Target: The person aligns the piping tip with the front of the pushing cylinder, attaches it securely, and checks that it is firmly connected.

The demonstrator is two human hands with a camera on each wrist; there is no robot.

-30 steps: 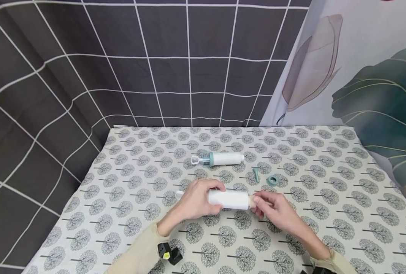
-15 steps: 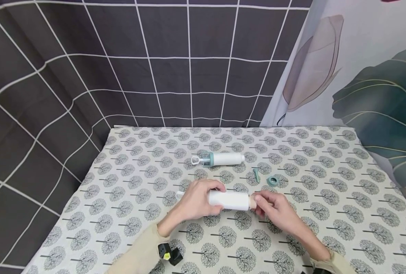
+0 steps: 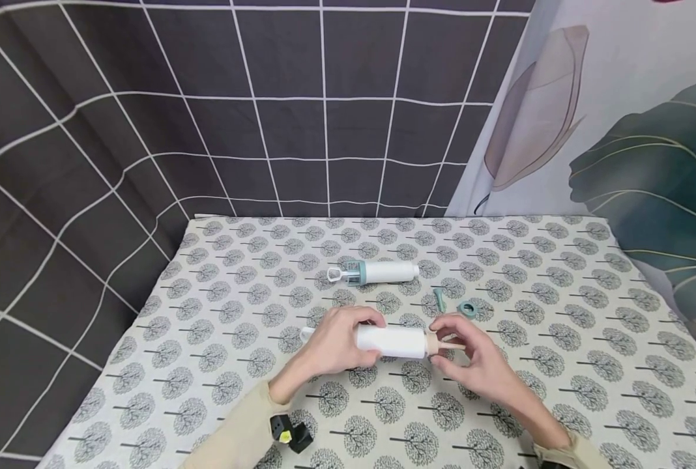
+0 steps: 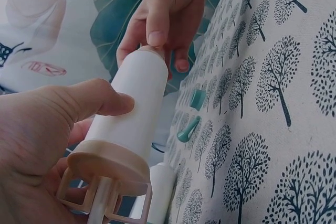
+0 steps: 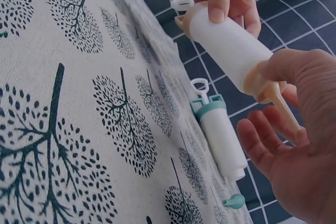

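Note:
My left hand (image 3: 342, 340) grips the white barrel of an icing syringe (image 3: 393, 342) from the left, its thumb lying along the barrel. The syringe is held roughly level above the cloth. Its beige end with a flange and side loops (image 4: 110, 163) faces my left wrist; a white pull ring (image 5: 182, 3) shows beyond it. On the right end sits a beige nozzle (image 3: 442, 345) with a wide collar and long thin tip. My right hand (image 3: 477, 355) holds the collar between thumb and index finger, the other fingers spread loosely around the thin tip.
A second icing syringe (image 3: 389, 271) with teal fittings lies behind the hands. To its right are a small teal nozzle (image 3: 438, 299) and a teal ring (image 3: 468, 309). The tree-print tablecloth (image 3: 207, 404) reaches back to a dark gridded curtain (image 3: 277, 130).
My right hand has shifted from pinching along the nozzle to a wider hold at its collar, baring the thin tip. The left hand and barrel stay nearly still.

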